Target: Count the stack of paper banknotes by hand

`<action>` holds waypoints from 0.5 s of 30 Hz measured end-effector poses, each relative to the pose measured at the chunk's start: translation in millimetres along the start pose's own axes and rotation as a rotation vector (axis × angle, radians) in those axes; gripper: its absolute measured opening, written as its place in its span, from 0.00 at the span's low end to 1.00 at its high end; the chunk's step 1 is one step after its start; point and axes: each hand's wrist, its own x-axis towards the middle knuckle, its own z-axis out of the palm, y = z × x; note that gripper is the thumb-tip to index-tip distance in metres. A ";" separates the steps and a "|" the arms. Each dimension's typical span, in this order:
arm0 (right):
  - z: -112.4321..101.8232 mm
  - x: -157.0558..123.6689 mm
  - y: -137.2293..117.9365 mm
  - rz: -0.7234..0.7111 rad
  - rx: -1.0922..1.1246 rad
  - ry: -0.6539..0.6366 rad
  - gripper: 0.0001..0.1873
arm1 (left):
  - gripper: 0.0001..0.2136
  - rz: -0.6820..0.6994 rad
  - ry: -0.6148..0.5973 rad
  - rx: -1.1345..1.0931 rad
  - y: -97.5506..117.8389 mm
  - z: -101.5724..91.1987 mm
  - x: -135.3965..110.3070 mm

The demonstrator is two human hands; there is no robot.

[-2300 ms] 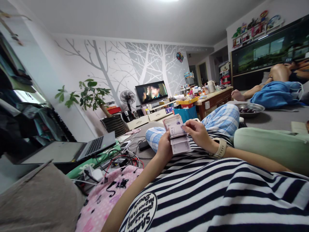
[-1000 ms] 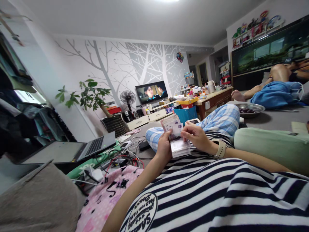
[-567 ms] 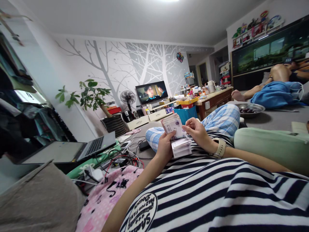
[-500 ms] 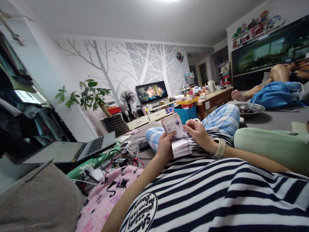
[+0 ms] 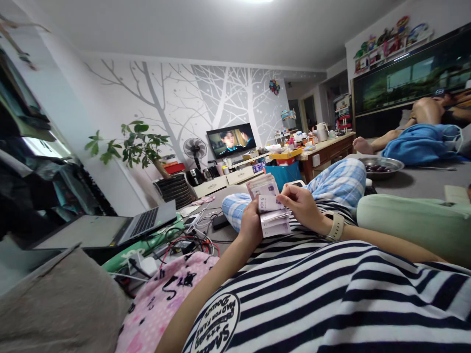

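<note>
I lie back in a striped shirt with a folded wad of banknotes point(image 5: 270, 208) held over my stomach. My left hand point(image 5: 250, 223) is closed around the left side of the wad, thumb on top. My right hand point(image 5: 303, 206), a pale watch on its wrist, pinches a single note at the wad's right edge and bends it down over the lower half. My knees in blue plaid trousers point(image 5: 336, 181) rise just behind the hands.
An open laptop point(image 5: 110, 229) and a tangle of cables point(image 5: 184, 240) lie to my left, with a pink cloth point(image 5: 162, 294) nearer. A metal bowl point(image 5: 380, 165) sits on the grey mat at right, beyond a green cushion point(image 5: 412, 220). Another person's legs point(image 5: 412, 120) rest far right. A television point(image 5: 231, 139) plays ahead.
My right hand has peeled one more note from the upright half of the wad and folded it down onto the lower half. The left hand has stayed in place.
</note>
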 end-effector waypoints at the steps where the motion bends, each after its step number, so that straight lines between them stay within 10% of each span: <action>1: 0.0 -0.4 -0.5 -0.003 0.000 -0.005 0.22 | 0.11 0.007 -0.001 0.010 -0.6 -0.7 0.1; 15: -1.1 -3.9 -9.0 -0.072 0.012 -0.076 0.23 | 0.13 -0.020 0.006 -0.003 -1.0 -2.5 0.5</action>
